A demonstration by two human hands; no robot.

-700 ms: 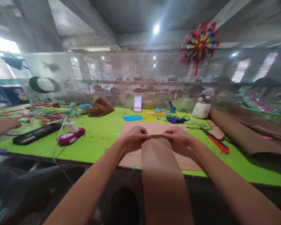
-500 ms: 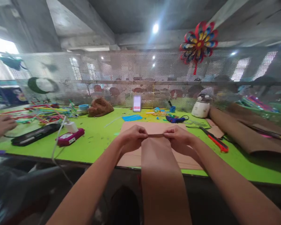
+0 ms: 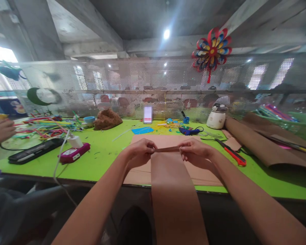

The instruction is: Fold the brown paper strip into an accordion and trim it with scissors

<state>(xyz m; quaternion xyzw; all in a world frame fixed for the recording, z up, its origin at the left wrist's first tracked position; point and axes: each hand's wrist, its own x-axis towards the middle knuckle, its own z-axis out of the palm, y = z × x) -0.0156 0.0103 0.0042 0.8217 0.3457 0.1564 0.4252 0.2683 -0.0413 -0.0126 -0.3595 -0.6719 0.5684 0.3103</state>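
Observation:
A long strip of brown paper hangs from the table's front edge down toward my lap. Its far end is folded over into a narrow band. My left hand pinches the left end of that fold between thumb and fingers. At the right end, my right hand grips the same fold, fingertips closed on it. Under both hands lie flat sheets of brown paper on the green table.
Right of my hands lie a red utility knife, a blue glue gun and a large brown paper roll. A magenta power strip and a black case are on the left. Another person's hand is at the far left.
My hands have moved slightly apart, and more of the folded band shows between them. The other person's hand now has something yellow at it. The view has shifted a little.

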